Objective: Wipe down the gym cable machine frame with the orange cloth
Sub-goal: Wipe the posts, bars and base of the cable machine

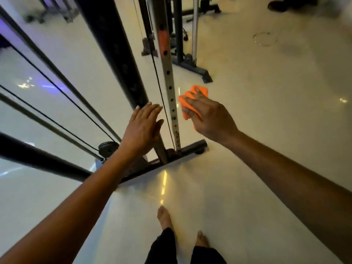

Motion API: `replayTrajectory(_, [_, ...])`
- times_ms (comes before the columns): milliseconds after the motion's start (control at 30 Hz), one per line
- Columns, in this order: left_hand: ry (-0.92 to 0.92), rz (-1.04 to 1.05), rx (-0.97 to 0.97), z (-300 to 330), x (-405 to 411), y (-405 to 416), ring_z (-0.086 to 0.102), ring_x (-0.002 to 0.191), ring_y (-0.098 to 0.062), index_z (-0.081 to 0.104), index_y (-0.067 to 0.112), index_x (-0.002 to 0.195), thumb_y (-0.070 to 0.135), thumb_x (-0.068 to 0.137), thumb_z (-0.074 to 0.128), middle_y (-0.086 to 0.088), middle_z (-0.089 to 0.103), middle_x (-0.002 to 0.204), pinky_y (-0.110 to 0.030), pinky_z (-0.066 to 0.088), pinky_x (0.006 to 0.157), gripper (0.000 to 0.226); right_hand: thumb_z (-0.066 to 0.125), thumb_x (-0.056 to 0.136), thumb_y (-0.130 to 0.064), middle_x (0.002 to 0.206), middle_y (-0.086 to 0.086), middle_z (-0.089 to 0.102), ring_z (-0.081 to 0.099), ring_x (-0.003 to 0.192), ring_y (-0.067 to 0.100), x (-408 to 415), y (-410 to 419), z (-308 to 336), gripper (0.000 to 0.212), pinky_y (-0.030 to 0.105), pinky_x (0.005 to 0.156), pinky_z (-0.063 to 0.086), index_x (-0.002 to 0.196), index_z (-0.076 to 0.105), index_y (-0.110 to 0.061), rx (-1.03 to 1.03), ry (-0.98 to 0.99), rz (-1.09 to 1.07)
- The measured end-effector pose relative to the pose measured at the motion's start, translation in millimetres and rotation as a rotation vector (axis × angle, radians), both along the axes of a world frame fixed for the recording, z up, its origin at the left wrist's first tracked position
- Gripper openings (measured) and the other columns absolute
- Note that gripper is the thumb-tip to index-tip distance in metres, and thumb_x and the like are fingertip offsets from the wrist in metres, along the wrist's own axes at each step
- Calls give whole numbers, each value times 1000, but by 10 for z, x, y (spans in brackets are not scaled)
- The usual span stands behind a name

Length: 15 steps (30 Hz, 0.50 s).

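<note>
Beside the silver perforated upright [170, 80] of the cable machine, on its right, the right hand [211, 119] holds the orange cloth [192, 100]. Its fingers [192, 102] are curled over the bunched cloth, gripping it, and folds of orange stick out past the fingertips and under the palm. The cloth sits just beside the upright; whether it touches the metal cannot be told.

On the other side of the upright, the left hand [142, 128] is flat and released, fingers straight and close together, holding nothing. It lies in front of the thick black post [114, 48], near its lower end, and whether the palm presses on the post cannot be told. A thin black cable [158, 77] runs down between the two hands, close along the silver upright.

Both the post and the upright meet a black base bar [188, 148] that lies on the pale, glossy floor [266, 111]. To the left, slim guide rods [57, 73] and more cables slant down to a dark pulley [108, 147] near the base. Farther back stands another machine frame [190, 65] on the same floor. At the near edge of the floor, two bare feet [163, 218] and dark trouser legs show below the arms.
</note>
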<state>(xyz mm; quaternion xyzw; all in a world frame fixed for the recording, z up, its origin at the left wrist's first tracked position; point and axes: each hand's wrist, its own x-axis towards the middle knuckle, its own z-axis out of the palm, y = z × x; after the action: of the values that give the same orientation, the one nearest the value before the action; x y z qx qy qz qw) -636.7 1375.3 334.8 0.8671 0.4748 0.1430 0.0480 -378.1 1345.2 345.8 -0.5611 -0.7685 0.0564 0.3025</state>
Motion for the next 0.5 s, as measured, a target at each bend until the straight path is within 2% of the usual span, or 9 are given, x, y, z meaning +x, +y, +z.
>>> replayTrajectory(167, [-47,85,294,1709,-841,296,36,158,-27,43,18,160,37,114,46,-6,46,164,-55,25,131,50,55,113,-42,161,8,55,41,158,26,-743,446,1754,50,51,124,43,156,59,-17,236,6,174])
replayTrajectory(300, [-67,155,491,2964,-1523,449,46,148,-31,50,14,155,37,113,48,-8,53,158,-53,32,127,49,53,113,-43,163,6,53,38,159,24,-1451,710,2976,51,44,132,32,157,56,-18,397,-12,268])
replayTrajectory(400, [-59,163,639,3817,-2054,458,50,143,-34,51,14,154,39,111,42,-10,54,156,-54,37,123,51,54,113,-42,157,7,60,50,152,24,-1998,828,3775,49,44,128,38,154,60,-18,551,-11,311])
replayTrajectory(500, [-17,182,779,4608,-2618,426,49,146,-33,50,14,156,36,111,45,-10,53,157,-52,32,127,50,57,112,-39,150,9,66,61,141,28,-2575,854,4553,44,47,120,47,150,64,-18,706,0,330])
